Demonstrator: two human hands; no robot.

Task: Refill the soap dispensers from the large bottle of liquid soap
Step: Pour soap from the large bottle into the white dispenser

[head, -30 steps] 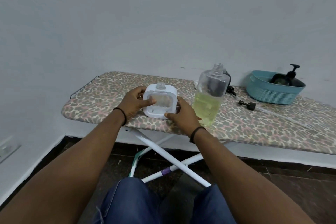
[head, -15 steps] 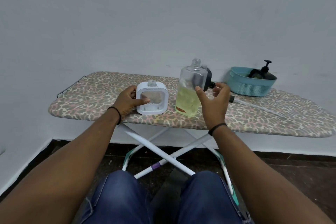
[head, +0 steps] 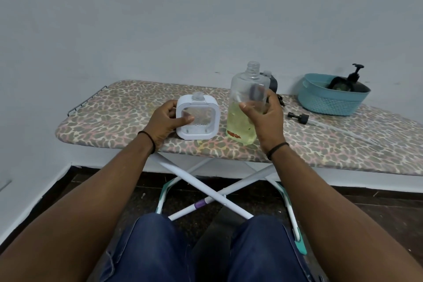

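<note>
A white square soap dispenser (head: 198, 119) with a clear front window and an open neck stands on the leopard-print ironing board (head: 119, 107). My left hand (head: 166, 121) grips its left side, thumb across the window. Right beside it stands the large clear bottle (head: 246, 107), uncapped and roughly half full of yellow liquid soap. My right hand (head: 265, 117) wraps around the bottle's right side at mid-height, thumb on the front.
A dark dispenser (head: 272, 81) stands behind the bottle. A black pump head (head: 298, 117) with its clear tube lies on the board to the right. A teal basket (head: 332, 97) holding a black pump bottle sits at the far right. The wall runs close behind the board.
My right hand left the white dispenser, moved right and closed around the large bottle. My left hand stayed on the dispenser. The view shifted and pulled back a little.
</note>
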